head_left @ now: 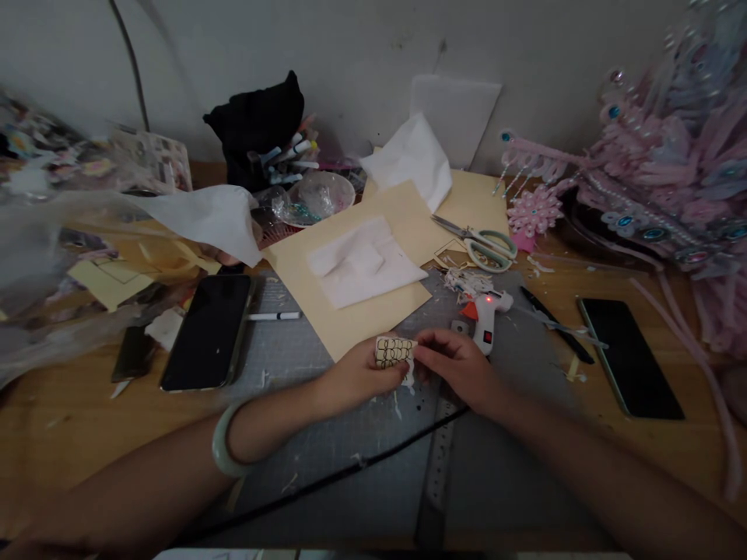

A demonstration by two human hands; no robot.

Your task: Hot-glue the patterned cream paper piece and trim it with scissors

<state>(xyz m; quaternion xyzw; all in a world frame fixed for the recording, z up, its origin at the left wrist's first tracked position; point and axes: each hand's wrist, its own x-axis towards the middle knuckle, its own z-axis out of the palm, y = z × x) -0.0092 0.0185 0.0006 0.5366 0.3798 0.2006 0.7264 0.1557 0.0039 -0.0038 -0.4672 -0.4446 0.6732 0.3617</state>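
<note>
Low over the grey cutting mat, my left hand [355, 373] is closed on a small cream piece [392, 351] with black looped lines drawn on it. My right hand [458, 362] meets its right edge, thumb and fingers pinched together there. White scraps hang just below the piece. A green bangle [225, 443] circles my left wrist. Just beyond my right hand lies a white glue gun [487, 319] with a red light. A metal ruler [439, 467] lies on the mat under a black cord [327, 486].
Yellowish sheets [309, 288] with white folded fabric [365, 260] lie ahead. Scissors [482, 243] rest at their right. A black phone [210, 330] is at left, another phone [630, 358] at right beside a black craft knife [554, 323]. Pink beaded ornaments [647, 171] crowd the right back.
</note>
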